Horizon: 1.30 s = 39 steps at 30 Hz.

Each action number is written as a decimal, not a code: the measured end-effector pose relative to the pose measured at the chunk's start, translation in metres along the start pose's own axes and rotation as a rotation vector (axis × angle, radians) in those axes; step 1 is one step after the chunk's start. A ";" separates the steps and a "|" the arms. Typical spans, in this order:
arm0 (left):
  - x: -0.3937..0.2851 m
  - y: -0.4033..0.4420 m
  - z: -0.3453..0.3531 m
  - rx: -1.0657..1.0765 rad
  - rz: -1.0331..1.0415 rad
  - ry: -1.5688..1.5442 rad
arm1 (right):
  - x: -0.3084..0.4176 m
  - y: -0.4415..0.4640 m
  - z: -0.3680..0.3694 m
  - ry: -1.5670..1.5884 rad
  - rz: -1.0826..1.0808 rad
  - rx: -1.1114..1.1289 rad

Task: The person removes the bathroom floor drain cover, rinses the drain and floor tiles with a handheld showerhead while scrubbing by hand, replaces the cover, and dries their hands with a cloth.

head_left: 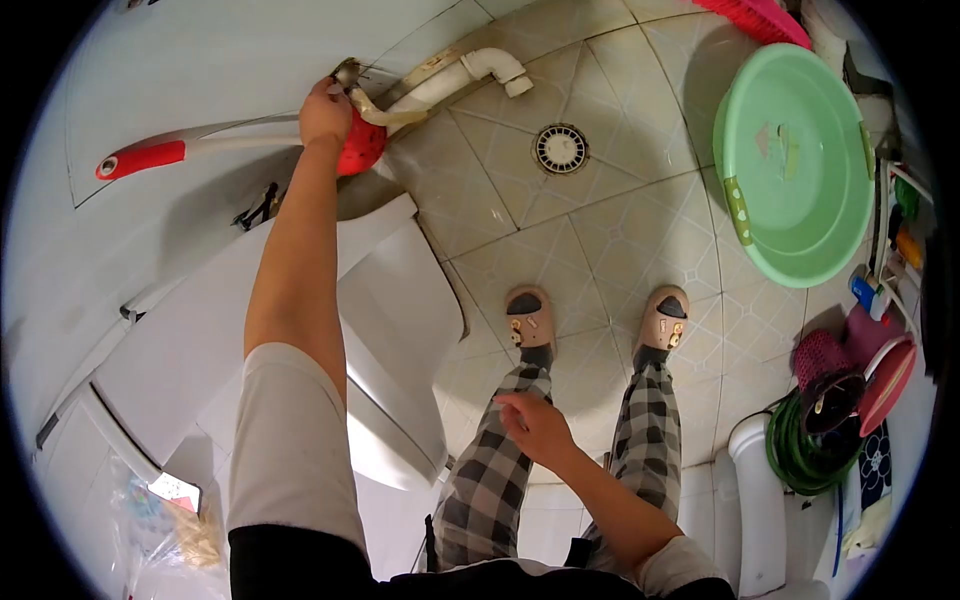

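Work appeared underway, remainder unclear: left hand [325, 115] lay at red-handled tool [230, 146] by far-left edge of floor [640, 130], grip indeterminable; right hand [537, 428] hung half-open, empty.

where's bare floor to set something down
Bare tile lies between the floor drain and the green basin, and between the drain and the shoes. It's crowded around the green hose and between the left hand and white pipe.

- Pale tiled floor [600, 235] in front of me, traced with fine lines
- A round drain cover [561, 149] set into it
- Two tan clogs [538, 335], worn, standing apart
- A green basin [812, 235] at the right; I can't tell if it lies flat
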<state>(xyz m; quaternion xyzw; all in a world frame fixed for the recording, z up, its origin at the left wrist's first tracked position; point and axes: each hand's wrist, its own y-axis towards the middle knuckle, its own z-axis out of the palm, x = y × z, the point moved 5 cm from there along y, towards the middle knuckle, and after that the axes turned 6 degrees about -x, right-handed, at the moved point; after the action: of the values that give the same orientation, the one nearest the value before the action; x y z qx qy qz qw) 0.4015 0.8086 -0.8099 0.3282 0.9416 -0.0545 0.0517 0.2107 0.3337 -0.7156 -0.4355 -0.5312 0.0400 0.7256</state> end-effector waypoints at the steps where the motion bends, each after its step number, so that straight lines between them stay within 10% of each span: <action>1: 0.001 0.000 0.001 -0.050 -0.008 -0.018 | 0.001 0.001 0.000 0.001 -0.002 -0.004; 14: 0.040 0.030 0.027 -0.066 -0.241 -0.302 | -0.005 0.010 -0.014 -0.017 0.059 0.001; 32: -0.068 -0.034 -0.040 -0.354 0.282 0.233 | 0.000 0.004 -0.029 0.074 0.064 -0.007; 39: -0.102 -0.168 -0.014 -0.146 0.227 -0.288 | -0.005 -0.007 -0.030 0.089 0.043 -0.015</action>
<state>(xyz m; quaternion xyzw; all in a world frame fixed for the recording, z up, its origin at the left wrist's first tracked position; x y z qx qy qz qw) 0.3757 0.6175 -0.7709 0.4166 0.8828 -0.0263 0.2156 0.2300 0.3084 -0.7163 -0.4534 -0.4891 0.0321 0.7444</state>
